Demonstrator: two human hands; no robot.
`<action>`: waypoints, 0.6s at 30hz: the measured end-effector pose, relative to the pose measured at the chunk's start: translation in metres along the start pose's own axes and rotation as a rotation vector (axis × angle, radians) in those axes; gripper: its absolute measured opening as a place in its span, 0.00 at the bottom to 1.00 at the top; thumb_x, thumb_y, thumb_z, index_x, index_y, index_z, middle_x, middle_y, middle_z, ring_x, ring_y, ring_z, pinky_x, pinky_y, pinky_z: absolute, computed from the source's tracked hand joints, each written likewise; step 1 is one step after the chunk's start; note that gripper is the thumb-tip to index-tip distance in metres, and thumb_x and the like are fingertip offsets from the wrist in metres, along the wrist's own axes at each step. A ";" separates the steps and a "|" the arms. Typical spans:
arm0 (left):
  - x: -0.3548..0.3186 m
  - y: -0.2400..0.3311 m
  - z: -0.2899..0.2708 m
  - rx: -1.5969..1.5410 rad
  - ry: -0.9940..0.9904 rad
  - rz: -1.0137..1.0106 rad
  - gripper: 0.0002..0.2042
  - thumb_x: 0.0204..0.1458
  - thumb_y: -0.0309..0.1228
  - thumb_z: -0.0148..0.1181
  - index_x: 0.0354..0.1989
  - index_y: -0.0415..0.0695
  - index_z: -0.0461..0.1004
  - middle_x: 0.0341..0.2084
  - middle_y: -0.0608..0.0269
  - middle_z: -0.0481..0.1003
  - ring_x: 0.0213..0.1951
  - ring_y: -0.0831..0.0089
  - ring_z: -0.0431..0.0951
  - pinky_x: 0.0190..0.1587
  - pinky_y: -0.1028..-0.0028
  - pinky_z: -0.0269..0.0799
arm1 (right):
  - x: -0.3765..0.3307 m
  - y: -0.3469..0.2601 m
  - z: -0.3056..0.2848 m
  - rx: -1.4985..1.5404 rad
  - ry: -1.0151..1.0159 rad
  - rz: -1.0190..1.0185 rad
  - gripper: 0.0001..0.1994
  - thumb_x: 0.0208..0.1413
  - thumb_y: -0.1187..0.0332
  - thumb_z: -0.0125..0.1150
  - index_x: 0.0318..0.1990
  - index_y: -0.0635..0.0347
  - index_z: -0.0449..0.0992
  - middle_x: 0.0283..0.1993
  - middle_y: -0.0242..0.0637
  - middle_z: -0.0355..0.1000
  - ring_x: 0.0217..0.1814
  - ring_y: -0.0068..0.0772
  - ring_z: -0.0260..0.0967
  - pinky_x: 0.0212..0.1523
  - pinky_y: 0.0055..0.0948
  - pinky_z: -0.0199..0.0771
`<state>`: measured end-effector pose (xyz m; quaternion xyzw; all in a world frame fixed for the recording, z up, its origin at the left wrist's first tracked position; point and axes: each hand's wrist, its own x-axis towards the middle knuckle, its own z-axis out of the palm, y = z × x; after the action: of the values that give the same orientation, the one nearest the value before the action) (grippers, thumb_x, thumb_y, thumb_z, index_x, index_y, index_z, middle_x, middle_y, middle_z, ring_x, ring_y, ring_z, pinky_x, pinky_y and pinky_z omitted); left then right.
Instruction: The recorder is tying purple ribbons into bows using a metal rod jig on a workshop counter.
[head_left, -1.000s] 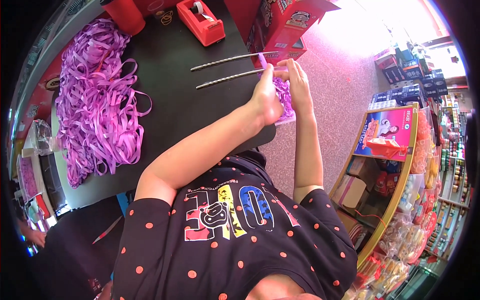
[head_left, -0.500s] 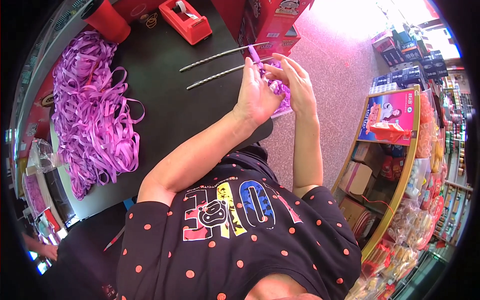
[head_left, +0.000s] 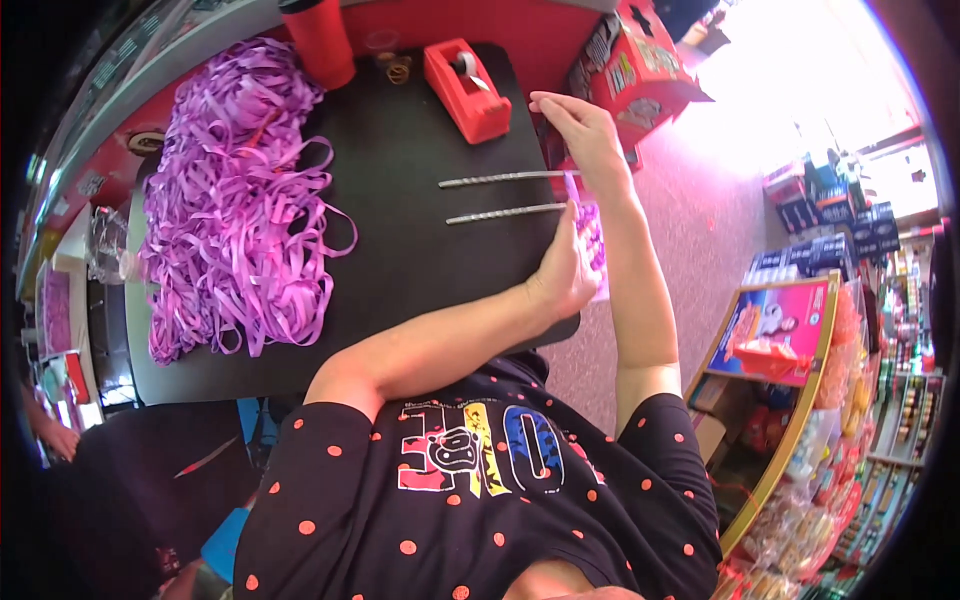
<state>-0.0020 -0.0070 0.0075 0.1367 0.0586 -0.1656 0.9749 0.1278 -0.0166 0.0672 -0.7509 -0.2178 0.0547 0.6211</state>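
Head view: a small clear packet [head_left: 592, 240] filled with purple bits sits at the near right edge of the black table [head_left: 420, 250], partly hidden behind the left hand [head_left: 565, 275], which curls around it, fingers bent. The right hand [head_left: 585, 135] is raised farther out, fingertips pinched on a thin purple strip [head_left: 572, 185] running down to the packet. Two silvery twisted rods [head_left: 500, 195] lie just left of the hands. Beyond stand a red tape dispenser [head_left: 465, 88] and a big heap of purple ribbon [head_left: 235, 195].
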 end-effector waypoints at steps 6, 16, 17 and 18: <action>0.009 -0.008 -0.018 -0.014 0.092 -0.066 0.41 0.54 0.64 0.34 0.68 0.51 0.35 0.68 0.64 0.39 0.68 0.66 0.38 0.67 0.62 0.32 | 0.060 -0.008 0.042 -0.059 -0.132 0.185 0.12 0.53 0.62 0.61 0.36 0.63 0.79 0.29 0.26 0.75 0.26 0.10 0.61 0.26 0.13 0.60; 0.014 -0.008 -0.013 0.040 0.093 -0.019 0.46 0.50 0.67 0.37 0.67 0.57 0.23 0.68 0.66 0.22 0.68 0.68 0.20 0.66 0.54 0.20 | 0.089 0.002 0.039 0.033 -0.227 0.656 0.10 0.43 0.62 0.70 0.23 0.56 0.76 0.20 0.22 0.66 0.18 0.11 0.51 0.17 0.16 0.45; 0.012 -0.007 -0.010 0.057 0.131 -0.003 0.45 0.51 0.67 0.35 0.68 0.53 0.24 0.69 0.61 0.25 0.69 0.63 0.22 0.66 0.56 0.20 | 0.090 0.003 0.038 0.032 -0.223 0.658 0.10 0.43 0.62 0.70 0.23 0.56 0.76 0.20 0.22 0.66 0.18 0.11 0.51 0.17 0.16 0.45; 0.011 -0.006 -0.007 0.058 0.130 -0.008 0.45 0.51 0.67 0.35 0.68 0.53 0.24 0.69 0.61 0.25 0.69 0.63 0.22 0.66 0.56 0.20 | 0.091 0.003 0.036 0.102 -0.198 0.666 0.09 0.45 0.62 0.68 0.24 0.54 0.76 0.21 0.21 0.67 0.19 0.11 0.52 0.20 0.15 0.47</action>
<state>0.0058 -0.0135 -0.0027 0.1750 0.1174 -0.1619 0.9641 0.1977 0.0519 0.0732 -0.7399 -0.0172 0.3377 0.5816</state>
